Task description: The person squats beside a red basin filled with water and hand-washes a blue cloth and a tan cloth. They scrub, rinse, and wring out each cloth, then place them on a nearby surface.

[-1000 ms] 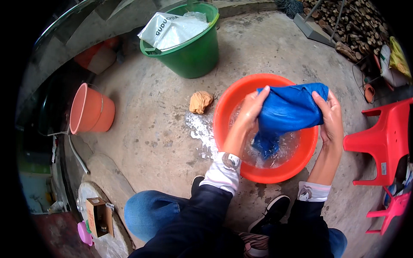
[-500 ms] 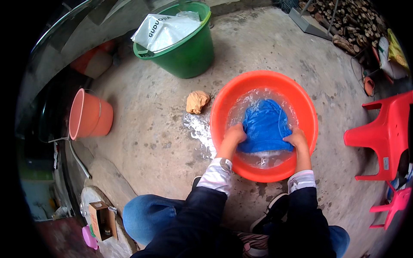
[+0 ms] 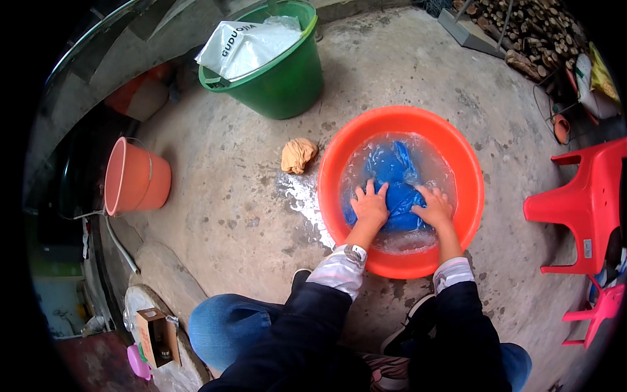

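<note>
A red plastic basin with cloudy water sits on the floor in front of me, a blue cloth lying wet in it, partly under the surface. My left hand presses on the cloth's lower left part with fingers spread. My right hand rests at its right side, fingers also apart, thumb toward the middle. Left of the basin lies a bunched tan cloth, beside a patch of white suds.
A green tub holding white bags stands at the back, a salmon bucket at left. Red plastic stools are at right, stacked firewood at upper right. An open cardboard box is at lower left.
The blue cloth was held up above the basin, then lowered into the water. My hands have since shifted forward and inward, and their fingers have spread from gripping it.
</note>
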Motion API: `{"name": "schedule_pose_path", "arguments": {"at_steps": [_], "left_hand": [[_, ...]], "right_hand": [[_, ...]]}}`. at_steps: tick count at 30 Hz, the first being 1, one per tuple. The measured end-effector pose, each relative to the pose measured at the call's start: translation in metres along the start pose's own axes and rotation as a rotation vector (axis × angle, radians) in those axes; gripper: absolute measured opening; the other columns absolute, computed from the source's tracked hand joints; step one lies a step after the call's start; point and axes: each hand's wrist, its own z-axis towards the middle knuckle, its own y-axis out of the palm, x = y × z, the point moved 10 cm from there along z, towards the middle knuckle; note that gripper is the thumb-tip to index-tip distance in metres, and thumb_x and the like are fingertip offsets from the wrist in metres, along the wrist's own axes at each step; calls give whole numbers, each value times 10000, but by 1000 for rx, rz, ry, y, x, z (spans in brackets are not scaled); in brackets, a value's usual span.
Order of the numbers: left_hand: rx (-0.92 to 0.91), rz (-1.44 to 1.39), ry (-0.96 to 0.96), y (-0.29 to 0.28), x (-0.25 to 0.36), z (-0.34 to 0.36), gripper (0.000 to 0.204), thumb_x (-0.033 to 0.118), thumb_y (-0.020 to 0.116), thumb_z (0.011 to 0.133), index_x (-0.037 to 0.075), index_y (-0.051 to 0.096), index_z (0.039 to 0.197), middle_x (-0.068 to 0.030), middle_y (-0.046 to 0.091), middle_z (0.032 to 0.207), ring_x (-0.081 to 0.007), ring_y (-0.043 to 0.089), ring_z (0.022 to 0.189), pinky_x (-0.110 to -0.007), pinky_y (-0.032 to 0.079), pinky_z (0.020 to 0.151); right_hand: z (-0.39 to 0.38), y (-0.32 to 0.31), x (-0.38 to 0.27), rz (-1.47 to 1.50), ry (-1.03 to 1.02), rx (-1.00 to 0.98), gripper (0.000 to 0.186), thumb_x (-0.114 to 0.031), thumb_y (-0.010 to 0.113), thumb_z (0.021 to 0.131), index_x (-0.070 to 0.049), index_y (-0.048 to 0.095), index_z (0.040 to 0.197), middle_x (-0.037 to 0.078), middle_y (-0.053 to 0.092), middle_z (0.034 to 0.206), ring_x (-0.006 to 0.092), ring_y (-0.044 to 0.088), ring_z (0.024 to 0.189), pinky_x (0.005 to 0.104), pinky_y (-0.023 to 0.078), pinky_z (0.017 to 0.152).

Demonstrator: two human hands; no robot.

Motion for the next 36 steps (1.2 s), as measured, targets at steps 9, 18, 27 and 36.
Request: {"name": "schedule_pose_path", "arguments": {"at_steps": [9, 18, 27, 36], "left_hand": [[-575, -27, -96, -12, 13, -9, 521, 352, 719, 797, 151, 592, 1261, -103, 364, 1499, -335, 482, 1253, -459, 417, 981], [11, -730, -158, 15, -11, 27, 723, 265, 699, 836, 19, 338, 1412, -236, 488, 1319, -354, 516, 1191, -412, 426, 995], [63, -1428, -458, 50, -67, 35, 232, 178, 739, 810, -9, 683, 936, -73, 684, 863, -197, 621, 741, -356, 510, 682], [465, -598, -405, -71, -60, 15, 213, 257, 723, 802, 64, 675, 878, -142, 695, 919, -315, 664, 835, -410, 517, 772]], "right_hand": [[25, 13, 44, 32, 29, -191, 381, -276, 731, 692, -98, 706, 1028, 153, 682, 1023, 325, 651, 927, 414, 514, 830], [27, -3, -13, 13, -141, 270, 672, -342, 713, 786, -202, 431, 1379, 160, 483, 1362, 349, 487, 1208, 446, 445, 941], [55, 0, 31, 1361, -36, 159, 246, -159, 654, 883, 19, 638, 1052, 56, 663, 944, 108, 595, 818, 259, 475, 724], [26, -46, 74, 529, 301, 611, 567, -324, 667, 839, -113, 458, 1323, 193, 593, 1219, 380, 553, 1136, 504, 421, 942]]}}
